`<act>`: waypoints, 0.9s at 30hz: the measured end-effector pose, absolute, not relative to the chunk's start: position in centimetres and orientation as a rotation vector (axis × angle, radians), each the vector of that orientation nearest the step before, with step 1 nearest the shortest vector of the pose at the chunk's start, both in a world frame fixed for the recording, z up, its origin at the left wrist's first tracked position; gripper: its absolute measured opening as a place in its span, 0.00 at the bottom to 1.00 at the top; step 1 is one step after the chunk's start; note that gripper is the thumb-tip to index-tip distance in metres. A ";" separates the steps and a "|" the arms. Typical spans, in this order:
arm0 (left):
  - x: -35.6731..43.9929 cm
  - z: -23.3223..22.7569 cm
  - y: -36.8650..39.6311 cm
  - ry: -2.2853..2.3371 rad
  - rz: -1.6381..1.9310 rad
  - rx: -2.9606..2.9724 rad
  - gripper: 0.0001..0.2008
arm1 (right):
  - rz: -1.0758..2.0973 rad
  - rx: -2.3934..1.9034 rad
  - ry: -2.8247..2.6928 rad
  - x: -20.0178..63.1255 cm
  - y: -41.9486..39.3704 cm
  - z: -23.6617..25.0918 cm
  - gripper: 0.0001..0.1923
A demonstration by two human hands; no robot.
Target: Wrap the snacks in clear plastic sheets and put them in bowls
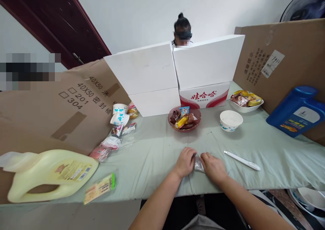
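We have the table (157,155) under its pale green cloth before us, cardboard sheets and white boxes walling it in beyond the hands; to the far left of our left hand lies a cream jug (50,174) on its side, and far to the right of our right hand a blue jug (297,111) leans against the cardboard; straight ahead of both hands sits a brown bowl (184,119) of wrapped snacks, with a white bowl (231,120) ahead and to the right; just right of our right hand lies a white pen-like tool (242,160), slanting away to the right. Smallest is the clear packet (198,163), pinched between the two hands at the near edge of the table; our left hand (185,162) is curled closed on its left end, our right hand (213,167) closed on its right end. We judge that we are working the packet open or flat, both hands bracing it on the cloth; the next move would call for a firm pinch at each end and a steady pull apart. Its long axis seems to run left to right between the hands, though most of it is hidden, so which end leads we cannot tell.
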State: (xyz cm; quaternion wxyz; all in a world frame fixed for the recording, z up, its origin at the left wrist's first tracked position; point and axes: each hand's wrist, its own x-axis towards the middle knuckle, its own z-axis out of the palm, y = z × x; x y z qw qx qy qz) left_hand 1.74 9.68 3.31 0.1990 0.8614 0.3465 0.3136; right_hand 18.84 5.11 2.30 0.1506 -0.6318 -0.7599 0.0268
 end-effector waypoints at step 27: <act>0.3 3.8 10.0 0.971 0.817 2.027 0.23 | 0.007 -1.407 -2.185 17.9 2.2 0.6 0.12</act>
